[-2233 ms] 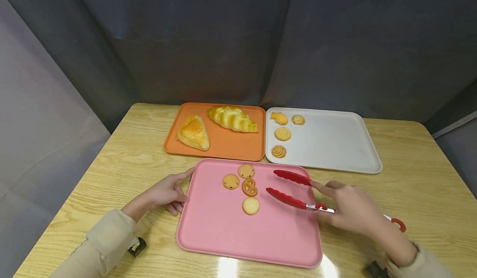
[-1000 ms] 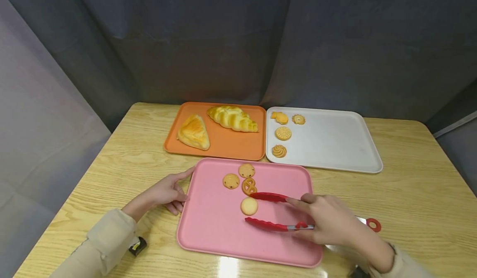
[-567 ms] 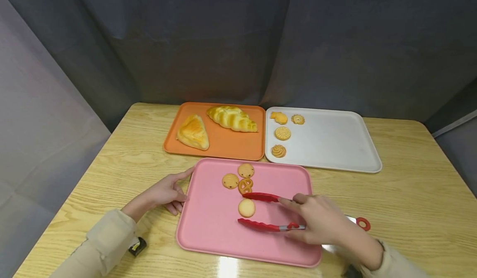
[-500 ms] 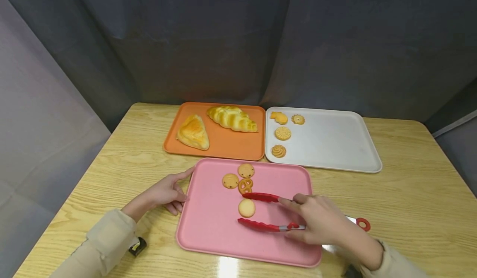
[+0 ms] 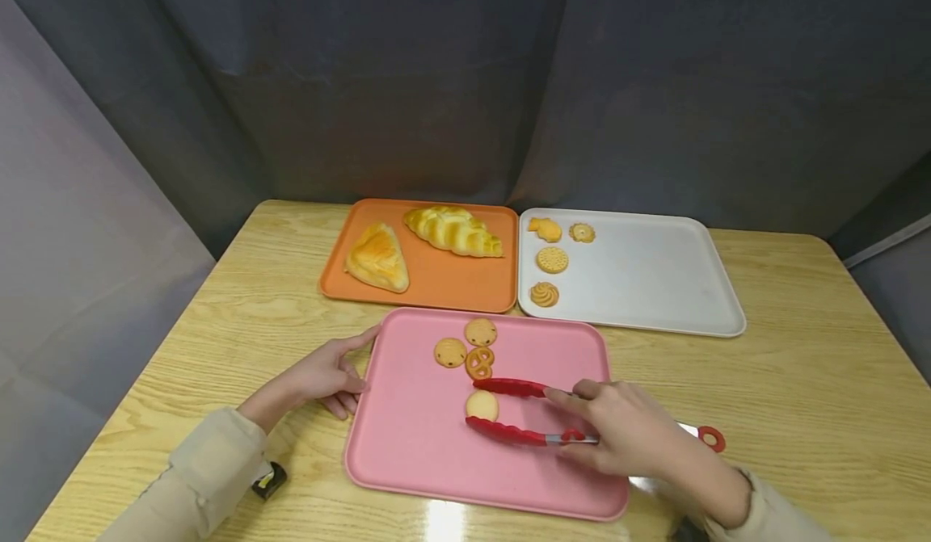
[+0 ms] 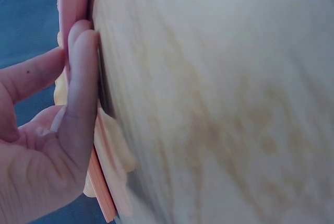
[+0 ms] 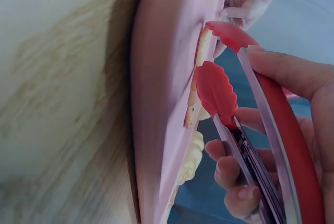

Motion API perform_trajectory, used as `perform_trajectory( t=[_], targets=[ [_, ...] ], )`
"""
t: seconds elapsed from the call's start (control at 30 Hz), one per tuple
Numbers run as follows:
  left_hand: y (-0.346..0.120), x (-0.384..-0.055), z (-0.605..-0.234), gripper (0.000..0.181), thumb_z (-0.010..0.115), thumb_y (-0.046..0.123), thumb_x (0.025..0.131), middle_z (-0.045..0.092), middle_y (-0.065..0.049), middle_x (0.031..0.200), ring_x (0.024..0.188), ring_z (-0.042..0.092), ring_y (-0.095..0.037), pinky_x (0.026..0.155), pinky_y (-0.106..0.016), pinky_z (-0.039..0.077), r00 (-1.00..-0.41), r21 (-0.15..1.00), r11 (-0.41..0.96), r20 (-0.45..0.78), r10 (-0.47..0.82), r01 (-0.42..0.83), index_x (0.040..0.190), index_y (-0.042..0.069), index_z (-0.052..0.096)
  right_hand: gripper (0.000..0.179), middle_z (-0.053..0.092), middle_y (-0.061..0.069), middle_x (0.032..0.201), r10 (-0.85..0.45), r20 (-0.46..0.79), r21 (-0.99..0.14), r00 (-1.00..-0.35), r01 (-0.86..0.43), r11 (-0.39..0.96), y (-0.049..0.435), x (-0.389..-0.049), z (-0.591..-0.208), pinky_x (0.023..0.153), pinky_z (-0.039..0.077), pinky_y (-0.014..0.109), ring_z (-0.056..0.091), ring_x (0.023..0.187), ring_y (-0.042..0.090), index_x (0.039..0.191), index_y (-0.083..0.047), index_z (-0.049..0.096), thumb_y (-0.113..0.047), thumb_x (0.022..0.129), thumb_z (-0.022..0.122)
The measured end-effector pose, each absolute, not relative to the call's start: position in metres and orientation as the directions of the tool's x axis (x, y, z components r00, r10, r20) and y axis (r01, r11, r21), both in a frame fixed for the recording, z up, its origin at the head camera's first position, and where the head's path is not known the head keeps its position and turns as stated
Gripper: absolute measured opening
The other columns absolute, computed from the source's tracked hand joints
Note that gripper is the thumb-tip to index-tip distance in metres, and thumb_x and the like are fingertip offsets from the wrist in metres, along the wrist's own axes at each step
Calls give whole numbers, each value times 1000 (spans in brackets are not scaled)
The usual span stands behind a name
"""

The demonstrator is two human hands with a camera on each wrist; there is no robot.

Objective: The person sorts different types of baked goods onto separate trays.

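Observation:
My right hand (image 5: pixel 629 429) grips red-tipped metal tongs (image 5: pixel 509 434), thumb on one arm and fingers around the other in the right wrist view. The tong tips stand on either side of a plain round cookie (image 5: pixel 482 405) on the pink tray (image 5: pixel 436 461); the near tip overlaps the cookie's edge. Just beyond the far tip lies a pretzel-shaped cookie (image 5: pixel 479 363), beside two round cookies with dark bits, one at the back (image 5: pixel 481 332) and one to the left (image 5: pixel 450 353). My left hand (image 5: pixel 323 376) holds the tray's left rim between thumb and fingers (image 6: pixel 83 78).
Behind the pink tray, an orange tray (image 5: pixel 451 287) bears a triangular bread (image 5: pixel 378 259) and a braided bread (image 5: pixel 454 232). Adjoining it on the right is a white tray (image 5: pixel 647 275) with several cookies along its left side, among them a fish-shaped one (image 5: pixel 545 229). A dark curtain (image 5: pixel 436 81) hangs behind the wooden table.
The tongs have travelled left and nearer to me, to around the plain cookie, and their arms have just narrowed. That cookie and the pretzel have shifted slightly left. My left hand stays put.

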State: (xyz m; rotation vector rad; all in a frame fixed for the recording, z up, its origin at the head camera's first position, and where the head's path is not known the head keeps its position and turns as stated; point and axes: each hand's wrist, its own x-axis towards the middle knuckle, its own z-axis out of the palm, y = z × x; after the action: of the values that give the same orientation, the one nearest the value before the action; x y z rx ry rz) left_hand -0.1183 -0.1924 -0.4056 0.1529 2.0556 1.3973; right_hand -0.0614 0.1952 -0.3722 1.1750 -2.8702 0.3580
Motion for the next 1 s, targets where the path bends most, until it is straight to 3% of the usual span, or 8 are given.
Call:
perform_trajectory(
  t=[0.47,1.0],
  targets=[
    [-192,-118,-403,79,57,-1,85,60,-17,58,43,57,-18,45,-40,54,-788,864,436,-444,427,-251,148,20,14,56,55,-1,81,-653,28,-219,-757,-642,735,203,-62,-358,45,34,15,35,49,0,116,-10,64,-39,70,75],
    [-192,-118,-405,79,57,0,85,60,-16,58,43,57,-17,44,-38,53,-785,866,431,-443,434,-251,148,20,13,57,57,1,78,-609,67,-229,-790,-607,761,219,-74,-360,44,35,15,37,50,1,115,-8,64,-37,68,77]
  ],
)
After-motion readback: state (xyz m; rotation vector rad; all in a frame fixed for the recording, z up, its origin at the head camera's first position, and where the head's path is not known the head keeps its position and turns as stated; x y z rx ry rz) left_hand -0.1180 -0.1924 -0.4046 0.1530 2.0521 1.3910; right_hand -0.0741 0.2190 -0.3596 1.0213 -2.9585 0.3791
